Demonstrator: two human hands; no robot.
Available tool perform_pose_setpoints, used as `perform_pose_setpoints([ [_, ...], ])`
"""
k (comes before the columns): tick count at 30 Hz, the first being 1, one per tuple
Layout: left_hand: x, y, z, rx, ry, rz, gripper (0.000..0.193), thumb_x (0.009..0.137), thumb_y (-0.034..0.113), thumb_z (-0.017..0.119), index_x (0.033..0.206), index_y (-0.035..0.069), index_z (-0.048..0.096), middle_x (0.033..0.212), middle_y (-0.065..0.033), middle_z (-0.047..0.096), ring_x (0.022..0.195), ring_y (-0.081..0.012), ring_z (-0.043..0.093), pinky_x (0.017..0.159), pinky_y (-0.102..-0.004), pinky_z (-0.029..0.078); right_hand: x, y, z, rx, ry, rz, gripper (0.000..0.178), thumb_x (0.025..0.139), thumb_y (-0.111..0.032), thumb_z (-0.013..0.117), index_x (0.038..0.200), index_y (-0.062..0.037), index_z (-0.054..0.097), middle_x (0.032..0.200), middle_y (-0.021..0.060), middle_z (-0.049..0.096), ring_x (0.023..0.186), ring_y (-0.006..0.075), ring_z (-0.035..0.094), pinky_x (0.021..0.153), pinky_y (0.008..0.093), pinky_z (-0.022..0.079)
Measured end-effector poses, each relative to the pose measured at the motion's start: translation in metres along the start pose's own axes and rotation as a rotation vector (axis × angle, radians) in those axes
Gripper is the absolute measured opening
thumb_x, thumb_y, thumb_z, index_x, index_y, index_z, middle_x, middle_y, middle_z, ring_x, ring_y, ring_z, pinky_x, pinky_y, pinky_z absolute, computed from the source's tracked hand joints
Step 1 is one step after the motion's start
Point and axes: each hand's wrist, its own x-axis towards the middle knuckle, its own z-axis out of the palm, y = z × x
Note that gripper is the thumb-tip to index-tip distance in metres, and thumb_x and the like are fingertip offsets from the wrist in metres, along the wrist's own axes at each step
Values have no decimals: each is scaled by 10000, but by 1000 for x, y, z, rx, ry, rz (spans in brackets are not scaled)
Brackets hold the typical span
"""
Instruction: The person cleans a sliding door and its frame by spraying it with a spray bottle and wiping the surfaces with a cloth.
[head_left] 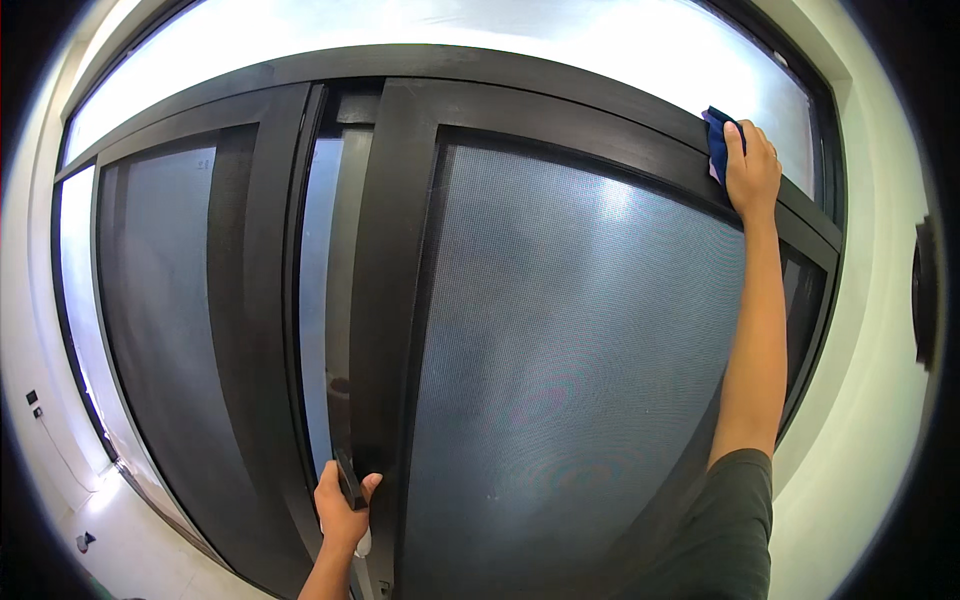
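Observation:
High on the right, my right hand [752,168] is closed round a folded dark blue cloth [718,140] with a pale pinkish underside. The cloth lies against the dark upper rail [590,103] of the sliding door frame. Low and left of centre, my left hand [343,515] is wrapped round a black-topped object [350,482], with a whitish part showing below the fist; it looks like a spray bottle, though the hand covers most of it. That hand is in front of the narrow gap beside the door's upright stile [385,300].
A mesh screen panel [570,350] fills the right part of the frame, and another dark panel [160,300] stands at left. Bright frosted glass [450,25] runs above. Pale walls [860,400] flank the frame. A small dark item [85,542] lies on the light floor.

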Motion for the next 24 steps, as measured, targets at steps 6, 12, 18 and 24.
perform_pose_setpoints([
  [6,3,5,0,-39,19,11,541,821,333,878,828,7,447,703,-122,481,633,-274,421,607,-382,424,12,-142,31,-68,18,-178,465,991,-455,500,926,-44,708,969,156,718,887,380,691,822,510,532],
  [12,8,-1,-6,-79,-18,32,533,793,344,896,864,12,485,696,-152,516,626,-310,455,624,-400,450,54,-332,83,700,81,-294,412,996,-395,513,1025,-41,722,968,183,713,1056,340,673,973,464,492],
  [18,8,-4,-7,-96,-31,50,569,785,377,894,857,-1,474,703,-197,549,646,-419,511,621,-442,462,127,-293,72,1900,-781,-151,371,1067,-306,456,977,-9,659,805,132,684,644,225,647,612,344,525],
  [24,6,-12,-12,-71,-16,61,569,785,355,898,840,2,456,715,-202,562,654,-423,535,612,-438,455,129,-303,64,1551,-549,54,354,1074,-321,511,1055,-18,694,972,81,688,798,155,644,671,337,517],
])
